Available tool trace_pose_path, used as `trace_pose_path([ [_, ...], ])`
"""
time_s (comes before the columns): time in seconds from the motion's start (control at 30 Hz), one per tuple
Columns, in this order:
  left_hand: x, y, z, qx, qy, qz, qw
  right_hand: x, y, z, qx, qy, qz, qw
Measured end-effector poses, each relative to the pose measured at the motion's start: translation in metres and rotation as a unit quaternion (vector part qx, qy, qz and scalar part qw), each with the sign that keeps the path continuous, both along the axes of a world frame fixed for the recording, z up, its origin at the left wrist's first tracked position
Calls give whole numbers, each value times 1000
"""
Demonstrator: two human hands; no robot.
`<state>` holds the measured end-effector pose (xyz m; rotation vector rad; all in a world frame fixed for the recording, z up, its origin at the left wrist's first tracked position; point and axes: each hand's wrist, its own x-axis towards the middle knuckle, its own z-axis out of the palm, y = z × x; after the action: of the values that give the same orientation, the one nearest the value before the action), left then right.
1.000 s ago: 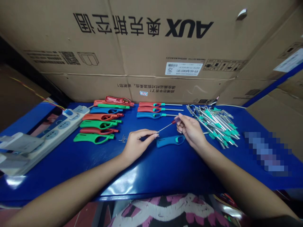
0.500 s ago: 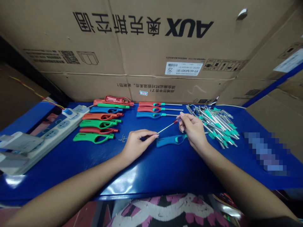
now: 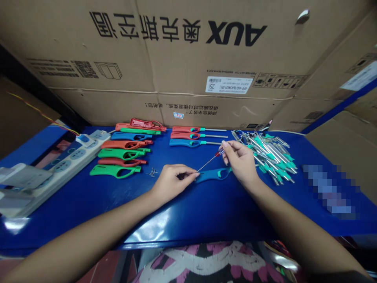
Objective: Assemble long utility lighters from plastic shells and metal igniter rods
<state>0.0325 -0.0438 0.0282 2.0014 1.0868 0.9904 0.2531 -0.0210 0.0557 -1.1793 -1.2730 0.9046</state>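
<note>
My right hand (image 3: 240,159) is closed around the handle of a screwdriver (image 3: 209,160) with a clear and red grip. Its thin shaft slants down to the left, ending at the pinched fingertips of my left hand (image 3: 173,181). Whatever lies between those fingertips is too small to make out. Just beyond and below the shaft lies a blue gas lighter (image 3: 210,175) with a teal trigger; its handle end is beside my left fingertips, while my right hand covers its front. Small screws (image 3: 152,171) lie in a little pile left of my left hand.
Several coloured lighter shells (image 3: 116,169) are stacked at left, near a white power strip (image 3: 66,165). Three lighters with metal tubes (image 3: 185,143) lie at the back. A heap of metal tubes with teal parts (image 3: 273,157) is at right. A cardboard box (image 3: 176,78) walls off the back.
The left hand has shifted slightly right and down, now close to the blue lighter's handle end. The screwdriver tilts more steeply, its tip lower.
</note>
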Motion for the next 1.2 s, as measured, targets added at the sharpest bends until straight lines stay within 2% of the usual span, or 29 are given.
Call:
trace_pose_path([
  [0.1,1,-3,0,-10,24,-22,999,0,-2,3,26,-30,24,999],
  [0.23,4,-8,-3,-31,41,-58,997,-2,-8,6,60,-59,111,990],
  [0.3,7,-11,-6,-48,47,-77,995,-5,-13,6,75,-68,132,986],
  [0.4,10,-14,-8,-53,50,-113,991,-8,-20,5,146,-122,90,978],
  [0.47,11,-15,-9,-46,52,-126,990,-9,-25,4,201,-188,55,960],
  [0.53,10,-14,-8,-40,53,-126,990,-8,-27,2,236,-233,65,941],
  [0.7,7,-9,-7,-17,50,-104,993,-4,-27,-4,218,-192,189,938],
  [0.77,6,-7,-8,-10,53,-105,993,-4,-25,-6,221,-200,184,937],
  [0.9,4,-6,-10,15,75,-121,990,-4,-25,-8,257,-272,123,919],
  [1.07,2,-4,-10,79,119,-144,979,-4,-28,-7,240,-264,196,913],
  [1.2,0,-1,-9,93,118,-147,978,-6,-29,-8,246,-274,178,913],
])
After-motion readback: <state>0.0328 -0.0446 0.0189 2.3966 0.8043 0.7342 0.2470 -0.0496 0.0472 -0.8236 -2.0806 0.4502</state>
